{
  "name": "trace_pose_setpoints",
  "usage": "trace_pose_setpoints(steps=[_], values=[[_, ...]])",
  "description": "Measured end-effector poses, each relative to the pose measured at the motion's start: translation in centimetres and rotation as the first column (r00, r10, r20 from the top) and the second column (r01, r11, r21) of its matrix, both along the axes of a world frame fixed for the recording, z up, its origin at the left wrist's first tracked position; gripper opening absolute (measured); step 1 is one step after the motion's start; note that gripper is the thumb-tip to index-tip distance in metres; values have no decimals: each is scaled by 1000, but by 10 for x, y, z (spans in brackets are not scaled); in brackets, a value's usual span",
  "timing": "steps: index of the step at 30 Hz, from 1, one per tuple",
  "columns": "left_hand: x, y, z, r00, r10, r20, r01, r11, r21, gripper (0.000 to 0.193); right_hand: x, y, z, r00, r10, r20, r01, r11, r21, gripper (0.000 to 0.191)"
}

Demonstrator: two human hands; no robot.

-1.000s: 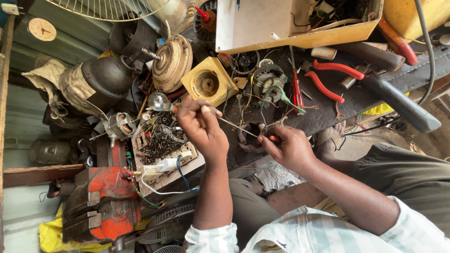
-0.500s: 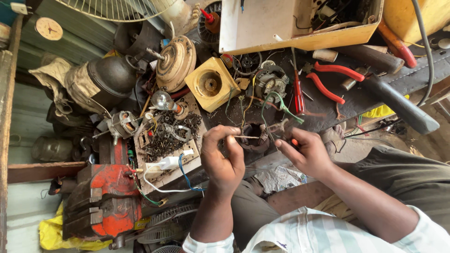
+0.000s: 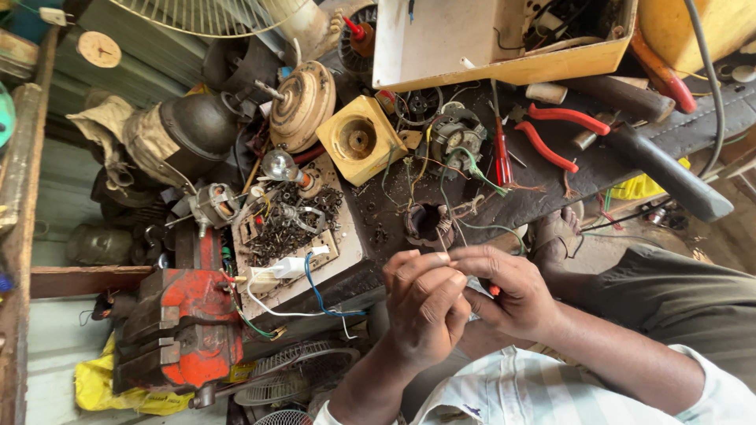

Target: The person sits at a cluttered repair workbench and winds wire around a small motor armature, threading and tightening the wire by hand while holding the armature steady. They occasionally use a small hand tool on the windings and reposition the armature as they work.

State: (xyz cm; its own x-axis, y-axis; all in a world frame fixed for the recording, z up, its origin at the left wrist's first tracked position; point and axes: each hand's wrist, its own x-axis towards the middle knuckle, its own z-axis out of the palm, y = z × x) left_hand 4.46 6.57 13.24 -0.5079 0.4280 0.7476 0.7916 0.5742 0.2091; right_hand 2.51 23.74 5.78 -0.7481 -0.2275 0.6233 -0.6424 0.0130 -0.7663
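from up here i see my left hand (image 3: pixel 425 303) and my right hand (image 3: pixel 508 291) brought together just below the edge of the dark, scorched workbench top (image 3: pixel 551 193). both are curled nearly closed, fingertips meeting around a thin bare wire (image 3: pixel 441 240) that rises from between them toward a small dark cylindrical part wound with wire (image 3: pixel 425 220) on the bench. a bit of red handle (image 3: pixel 494 290) shows under my right fingers; i cannot tell what tool it belongs to. just beside my left hand lies a shallow pale tray of loose screws and scrap (image 3: pixel 295 228). red-handled pliers (image 3: pixel 551 134) lie well apart on the bench, a yellow wooden block with a round hole (image 3: pixel 358 142) sits near the tray, and an orange-red bench vise (image 3: pixel 185 323) stands beside the tray.
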Motion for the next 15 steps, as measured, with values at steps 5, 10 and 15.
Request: trace_pose_setpoints(steps=[5,10,15], values=[[2,2,-4,999,-19,44,19,1000,11,34,3,-1,-14,998,0,68,9,991,-130,24],[-2,-4,-10,937,-114,332,74,989,130,49,9,4,-16,966,99,241,-41,971,-236,15],[-7,-6,-29,905,-96,415,59,993,103,50,15,14,-12,878,213,429,-52,933,-357,10]])
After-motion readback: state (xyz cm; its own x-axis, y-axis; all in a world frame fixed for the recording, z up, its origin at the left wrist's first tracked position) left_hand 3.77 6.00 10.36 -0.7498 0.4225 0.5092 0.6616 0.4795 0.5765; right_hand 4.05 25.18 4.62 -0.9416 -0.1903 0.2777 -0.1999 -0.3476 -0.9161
